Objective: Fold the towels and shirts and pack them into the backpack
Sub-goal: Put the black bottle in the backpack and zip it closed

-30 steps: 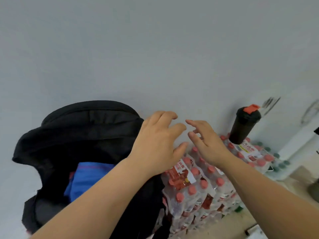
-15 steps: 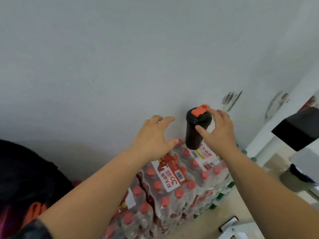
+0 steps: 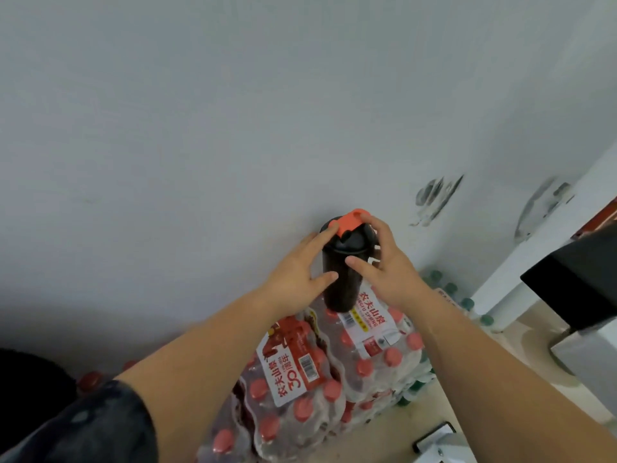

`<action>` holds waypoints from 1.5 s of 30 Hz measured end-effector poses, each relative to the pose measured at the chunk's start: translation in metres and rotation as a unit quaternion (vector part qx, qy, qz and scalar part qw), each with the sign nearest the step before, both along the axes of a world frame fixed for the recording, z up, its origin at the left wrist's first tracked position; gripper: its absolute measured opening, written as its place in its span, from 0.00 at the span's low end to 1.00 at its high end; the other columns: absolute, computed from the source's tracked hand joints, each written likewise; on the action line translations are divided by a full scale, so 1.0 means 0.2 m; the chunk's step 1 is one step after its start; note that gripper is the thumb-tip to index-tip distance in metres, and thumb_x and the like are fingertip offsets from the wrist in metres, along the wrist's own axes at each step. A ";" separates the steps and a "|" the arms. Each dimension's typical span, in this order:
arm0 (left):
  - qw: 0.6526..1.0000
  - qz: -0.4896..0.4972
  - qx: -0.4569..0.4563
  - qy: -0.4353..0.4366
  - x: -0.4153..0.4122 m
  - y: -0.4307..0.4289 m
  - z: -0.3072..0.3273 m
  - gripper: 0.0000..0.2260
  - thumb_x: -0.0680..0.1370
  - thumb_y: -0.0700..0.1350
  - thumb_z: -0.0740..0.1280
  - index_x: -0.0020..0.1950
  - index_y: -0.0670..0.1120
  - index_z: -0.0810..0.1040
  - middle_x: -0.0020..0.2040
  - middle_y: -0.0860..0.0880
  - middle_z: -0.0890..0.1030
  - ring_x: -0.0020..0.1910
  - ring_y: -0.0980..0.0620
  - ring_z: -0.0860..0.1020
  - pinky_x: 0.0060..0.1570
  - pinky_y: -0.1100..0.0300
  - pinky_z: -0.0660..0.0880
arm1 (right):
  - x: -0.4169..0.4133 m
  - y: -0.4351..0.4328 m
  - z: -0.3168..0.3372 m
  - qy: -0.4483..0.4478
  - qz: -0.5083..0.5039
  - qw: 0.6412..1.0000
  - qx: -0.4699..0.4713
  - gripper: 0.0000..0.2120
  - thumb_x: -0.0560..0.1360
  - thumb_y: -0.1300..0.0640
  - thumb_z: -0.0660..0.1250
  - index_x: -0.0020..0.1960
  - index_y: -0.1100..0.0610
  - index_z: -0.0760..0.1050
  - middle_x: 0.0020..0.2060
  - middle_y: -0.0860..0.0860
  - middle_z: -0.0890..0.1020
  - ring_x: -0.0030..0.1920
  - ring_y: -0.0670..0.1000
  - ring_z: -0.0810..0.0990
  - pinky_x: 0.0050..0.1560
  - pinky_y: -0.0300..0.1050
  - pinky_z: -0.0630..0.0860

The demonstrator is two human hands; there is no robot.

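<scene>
The bottle (image 3: 342, 285) on the water packs (image 3: 370, 342) is clasped by the left hand (image 3: 297, 275) and right hand (image 3: 392, 274), fingers (image 3: 325, 237) curled round it, seemingly for lifting.

1. A plain pale grey wall (image 3: 233, 111) fills most of the view, softly and evenly lit.
2. Two dark scuff marks (image 3: 435, 200) smear its lower right part.
3. The floor (image 3: 531, 342) is pale beige.
4. Shrink-wrapped packs of red-capped water bottles (image 3: 300, 379) are stacked against the wall.
5. A white furniture panel (image 3: 507, 279) and a black box-like object (image 3: 581, 279) stand at the right edge.
</scene>
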State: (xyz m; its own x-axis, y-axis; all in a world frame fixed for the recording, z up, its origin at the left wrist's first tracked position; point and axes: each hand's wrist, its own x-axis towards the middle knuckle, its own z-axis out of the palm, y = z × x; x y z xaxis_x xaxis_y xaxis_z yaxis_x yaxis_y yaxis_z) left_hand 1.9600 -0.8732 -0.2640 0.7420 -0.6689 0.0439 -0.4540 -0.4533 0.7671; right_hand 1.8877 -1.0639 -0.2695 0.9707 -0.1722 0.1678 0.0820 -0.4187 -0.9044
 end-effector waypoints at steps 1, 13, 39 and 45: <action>1.000 0.002 -0.004 -0.014 -0.01 0.01 0.00 0.38 0.79 0.47 0.70 0.75 0.74 0.49 0.80 0.55 0.58 0.78 0.57 0.57 0.77 0.56 0.58 | 0.00 0.01 0.00 -0.003 0.007 1.000 0.005 0.33 0.78 0.61 0.70 0.76 0.40 0.60 0.68 0.39 0.73 0.66 0.45 0.76 0.67 0.52 0.75; 0.977 0.075 -0.111 -0.163 -0.22 0.68 0.20 0.42 0.71 0.47 0.78 0.73 0.74 0.58 0.81 0.52 0.49 0.79 0.60 0.53 0.71 0.65 0.65 | -0.08 0.69 0.25 -0.020 0.155 0.982 0.102 0.29 0.80 0.51 0.67 0.75 0.34 0.60 0.64 0.43 0.78 0.62 0.48 0.80 0.61 0.51 0.78; 0.904 0.285 -0.140 -0.287 -0.57 1.98 0.45 0.41 0.70 0.42 0.79 0.76 0.60 0.62 0.77 0.42 0.55 0.78 0.47 0.60 0.76 0.52 0.62 | -0.28 2.15 -0.07 0.166 0.213 0.962 0.039 0.03 0.76 0.50 0.71 0.49 0.46 0.82 0.42 0.44 0.86 0.43 0.40 0.84 0.43 0.35 0.78; 0.890 0.322 -0.118 -0.300 -0.60 1.96 0.43 0.41 0.70 0.43 0.79 0.76 0.60 0.61 0.77 0.41 0.55 0.77 0.46 0.60 0.75 0.47 0.63 | -0.20 2.14 -0.09 0.168 0.205 0.961 -0.075 0.12 0.74 0.57 0.70 0.33 0.51 0.74 0.28 0.46 0.78 0.29 0.42 0.76 0.26 0.33 0.65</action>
State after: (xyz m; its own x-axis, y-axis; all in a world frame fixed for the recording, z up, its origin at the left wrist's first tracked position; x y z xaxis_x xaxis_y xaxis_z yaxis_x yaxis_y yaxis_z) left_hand 1.8398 -0.4813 -0.1778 0.7645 -0.0329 0.6438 -0.5178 -0.6261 0.5829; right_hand 1.8478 -0.6368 -0.2885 0.9552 0.2388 -0.1750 -0.0187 -0.5412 -0.8407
